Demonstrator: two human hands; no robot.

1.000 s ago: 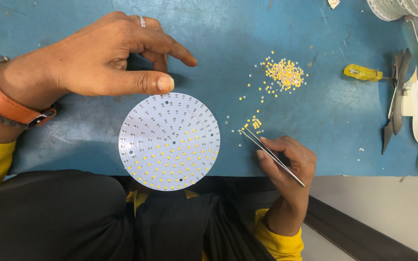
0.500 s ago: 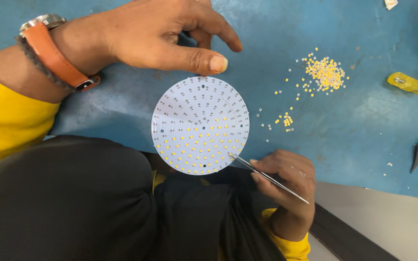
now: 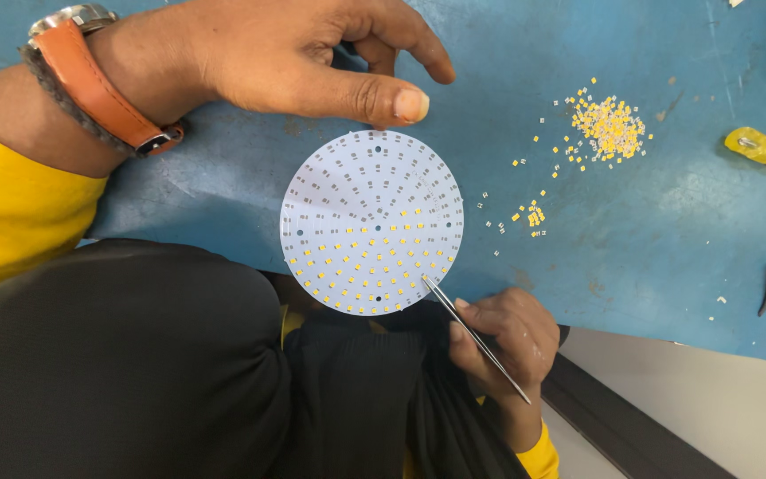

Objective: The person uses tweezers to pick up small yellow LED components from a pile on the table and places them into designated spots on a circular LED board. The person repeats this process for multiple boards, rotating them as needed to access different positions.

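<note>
White round board (image 3: 371, 222) pinned by left hand (image 3: 312, 58); right hand (image 3: 503, 341) grip pinches thin metal tweezers (image 3: 476, 339).

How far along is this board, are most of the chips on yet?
Roughly the lower half of the round board carries yellow chips; the upper half shows bare pads. The right hand has tweezers with the tip at the board's lower right, while the left hand steadies the top edge. A loose pile lies on the blue table.

I see open blue table (image 3: 223, 204) left of the round board (image 3: 371, 222); right of it, loose yellow chips (image 3: 609, 129) clutter my path.
</note>
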